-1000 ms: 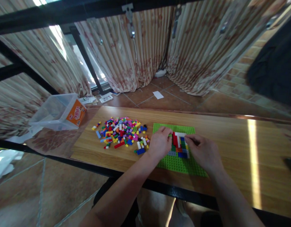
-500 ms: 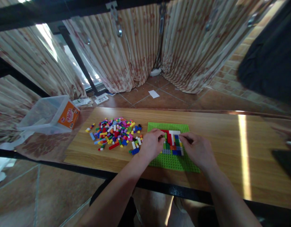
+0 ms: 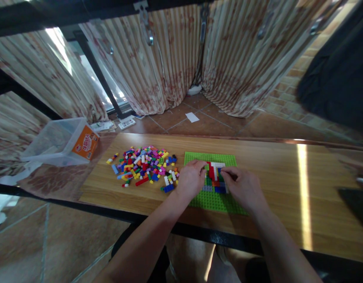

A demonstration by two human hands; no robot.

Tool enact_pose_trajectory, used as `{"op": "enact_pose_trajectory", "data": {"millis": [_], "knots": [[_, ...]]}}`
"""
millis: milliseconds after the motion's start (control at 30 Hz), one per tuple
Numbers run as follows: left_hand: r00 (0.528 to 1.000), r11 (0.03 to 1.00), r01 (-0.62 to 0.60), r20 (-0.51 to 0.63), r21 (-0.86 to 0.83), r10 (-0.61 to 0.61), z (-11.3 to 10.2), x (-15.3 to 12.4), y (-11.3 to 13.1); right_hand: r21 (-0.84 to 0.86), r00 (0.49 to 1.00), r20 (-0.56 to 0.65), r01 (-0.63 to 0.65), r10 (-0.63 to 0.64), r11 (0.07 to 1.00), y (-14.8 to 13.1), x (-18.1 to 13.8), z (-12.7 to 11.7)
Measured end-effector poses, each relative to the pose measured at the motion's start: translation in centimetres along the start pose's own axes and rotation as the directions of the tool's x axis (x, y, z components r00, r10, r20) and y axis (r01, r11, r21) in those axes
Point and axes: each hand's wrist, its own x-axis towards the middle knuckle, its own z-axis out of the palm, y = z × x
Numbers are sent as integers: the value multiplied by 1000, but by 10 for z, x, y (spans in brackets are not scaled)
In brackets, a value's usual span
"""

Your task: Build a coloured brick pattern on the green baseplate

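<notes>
A green studded baseplate (image 3: 211,202) lies on the table in front of me. On it is a low build of toy bricks (image 3: 213,173) in red, white, blue, green, orange and grey. My left hand (image 3: 193,177) rests at the left side of the build, thumb and fingertips drawn together at its edge. At the right side, my right hand (image 3: 242,184) has its thumb and forefinger pinched over the bricks. Whatever lies between the fingertips of either hand is too small or hidden to make out. Both hands cover parts of the build.
Left of the baseplate, a pile of loose coloured bricks (image 3: 143,165) spreads over the wooden table (image 3: 275,169). A clear plastic bin (image 3: 57,137) with an orange label stands beyond the table's left end. Dark cloth (image 3: 337,74) hangs at the upper right.
My right hand has shifted slightly left over the build, covering a bit more of its right side. My left hand stays almost where it was.
</notes>
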Motion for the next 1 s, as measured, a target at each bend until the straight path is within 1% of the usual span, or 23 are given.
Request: {"op": "enact_pose_trajectory", "data": {"millis": [167, 300, 433, 533, 700, 867, 1000], "knots": [[999, 998, -44, -4, 52, 44, 2, 0, 0, -28, 1000, 8, 29, -29, 999, -2, -1, 2], [998, 994, -66, 13, 85, 65, 3, 0, -1, 7, 999, -26, 37, -37, 999, -2, -2, 6], [997, 985, -79, 31, 153, 75, 5, -2, 1, 23, 992, -48, 122, -121, 992, -4, -4, 15], [995, 969, -82, 66, 234, 69, 6, -4, 4, 3, 985, -31, 168, -168, 986, -6, -4, 19], [989, 940, -90, 142, 329, 45, 5, -4, 9, -50, 983, -18, 179, -180, 983, -8, -4, 22], [981, 940, -114, 189, 322, 55, 0, -3, 12, -97, 985, -4, 173, -174, 980, -9, -2, 24], [987, 958, -104, 150, 267, 66, 1, -5, 11, -83, 982, -12, 188, -189, 979, -5, -1, 24]]}}
